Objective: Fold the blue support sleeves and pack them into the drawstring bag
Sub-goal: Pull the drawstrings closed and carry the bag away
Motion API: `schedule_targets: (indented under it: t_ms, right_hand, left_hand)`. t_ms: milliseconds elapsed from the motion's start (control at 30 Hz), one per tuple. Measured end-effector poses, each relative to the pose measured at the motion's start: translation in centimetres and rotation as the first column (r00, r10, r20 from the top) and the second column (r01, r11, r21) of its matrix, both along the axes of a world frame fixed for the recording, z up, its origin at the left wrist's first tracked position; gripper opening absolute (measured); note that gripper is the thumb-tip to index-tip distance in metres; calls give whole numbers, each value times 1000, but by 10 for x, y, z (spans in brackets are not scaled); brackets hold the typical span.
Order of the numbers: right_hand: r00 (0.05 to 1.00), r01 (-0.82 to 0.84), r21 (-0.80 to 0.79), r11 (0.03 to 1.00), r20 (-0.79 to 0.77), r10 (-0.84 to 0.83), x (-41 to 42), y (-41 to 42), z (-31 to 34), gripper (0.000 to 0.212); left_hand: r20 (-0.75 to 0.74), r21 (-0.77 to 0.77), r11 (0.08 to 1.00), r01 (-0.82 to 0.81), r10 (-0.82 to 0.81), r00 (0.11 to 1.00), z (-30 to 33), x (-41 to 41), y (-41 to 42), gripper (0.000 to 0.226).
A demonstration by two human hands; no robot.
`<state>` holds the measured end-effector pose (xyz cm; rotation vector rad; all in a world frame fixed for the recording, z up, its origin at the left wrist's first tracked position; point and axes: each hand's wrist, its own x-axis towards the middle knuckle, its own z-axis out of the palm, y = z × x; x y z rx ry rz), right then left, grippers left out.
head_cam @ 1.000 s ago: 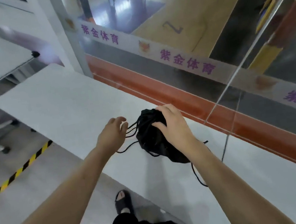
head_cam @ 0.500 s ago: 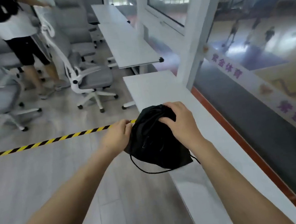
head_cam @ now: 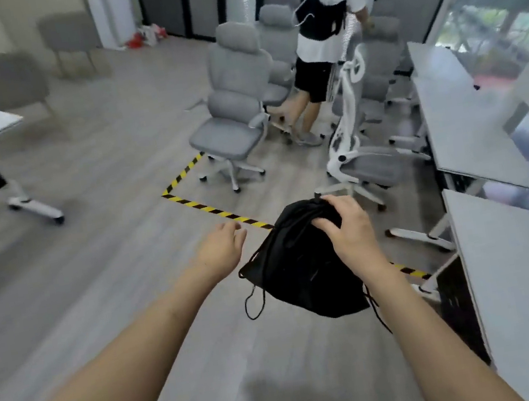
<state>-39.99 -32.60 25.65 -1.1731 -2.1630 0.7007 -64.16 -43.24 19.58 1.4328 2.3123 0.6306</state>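
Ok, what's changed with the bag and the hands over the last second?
The black drawstring bag has come up off the white desk and now hangs over the floor, the view turning into the room. The left hand has let go of the cords and is open beside it. The right hand keeps its grip on the bunched top; the bag stays shut.

No legible text, labels, brands or numbers anywhere in view. Floor tape (head_cam: pixel 212 209) carries yellow-black hazard stripes only, no lettering.
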Motion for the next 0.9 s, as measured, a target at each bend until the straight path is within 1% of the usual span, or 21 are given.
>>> schedule_targets:
  t_ms: [100, 167, 300, 400, 533, 633, 700, 833, 900]
  right_hand:
    - [994, -106, -28, 994, 15, 106, -93, -8, -7, 40]
    - [982, -189, -44, 981, -3, 189, -152, -16, -9, 40]
    - [937, -350, -60, 935, -16, 350, -271, -30, -15, 40]
    - [895, -446, -62, 893, -32, 445, -362, -39, -23, 40]
    - [811, -584, -72, 808, -78, 580, -487, -57, -32, 35]
    - [751, -659, -87, 747, -110, 651, -580, -67, -37, 35]
    - [715, -699, -94, 709, -130, 687, -641, -73, -38, 33]
    - [663, -748, -116, 653, -122, 738, -759, -82, -45, 35]
    - [617, -786, -107, 608, -101, 780, -815, -87, -46, 36]
  left_hand:
    - [16, -46, 989, -138, 139, 990, -9, -81, -39, 39]
    - [19, -50, 971, -233, 234, 972, -12, -129, -65, 39]
    - [10, -55, 915, -399, 400, 916, -18, -214, -116, 40]
    - [-17, -54, 868, -494, 494, 869, -17, -275, -146, 41]
    - [-77, -37, 807, -589, 586, 807, -16, -371, -180, 43]
    - [-136, -70, 764, -642, 630, 764, -13, -448, -193, 43]
    - [-155, -64, 740, -670, 655, 739, -9, -494, -200, 42]
    - [-189, -86, 668, -739, 717, 671, -11, -579, -223, 40]
    - [-208, -93, 627, -773, 747, 631, -12, -619, -234, 40]
